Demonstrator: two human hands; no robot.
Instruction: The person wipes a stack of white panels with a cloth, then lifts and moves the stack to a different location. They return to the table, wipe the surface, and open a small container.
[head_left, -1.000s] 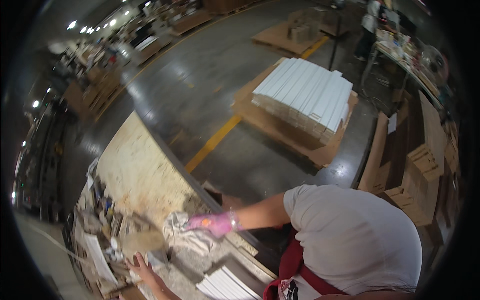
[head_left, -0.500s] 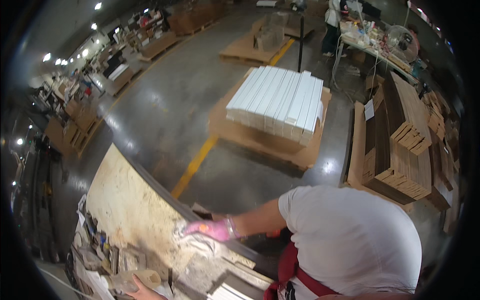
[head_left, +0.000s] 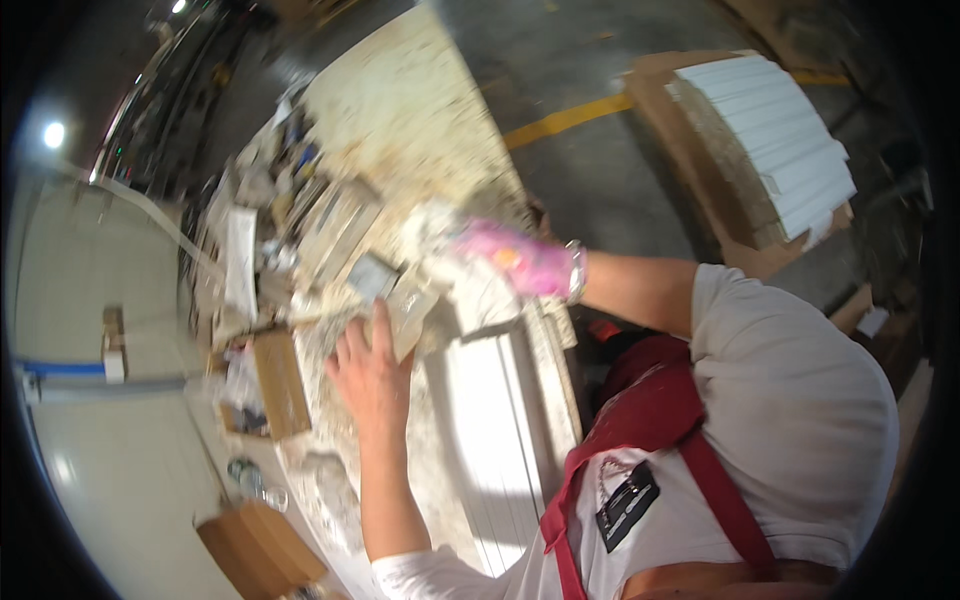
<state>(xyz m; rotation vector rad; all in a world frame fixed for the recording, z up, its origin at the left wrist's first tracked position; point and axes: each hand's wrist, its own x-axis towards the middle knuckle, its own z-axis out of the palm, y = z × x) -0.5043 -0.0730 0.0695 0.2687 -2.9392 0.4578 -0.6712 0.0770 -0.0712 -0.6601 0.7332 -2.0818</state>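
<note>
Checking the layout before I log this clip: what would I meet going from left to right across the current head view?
Blue bar → open cardboard box → bare left hand → pink-gloved right hand → large stack of white boards.

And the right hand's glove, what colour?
Pink glove, with an orange patch; best seen in the head view.

Left hand point(head_left: 368, 375): was bare, near 8 o'clock, index finger extended toward 12.
Left forearm point(head_left: 390, 480): ran from near 7 o'clock up toward 12.
Right hand point(head_left: 515, 262): wore pink, close to centre, pointing between 9 and 10, fingertips blurred.
Right forearm point(head_left: 640, 287): was bare, toward 3 o'clock.
</note>
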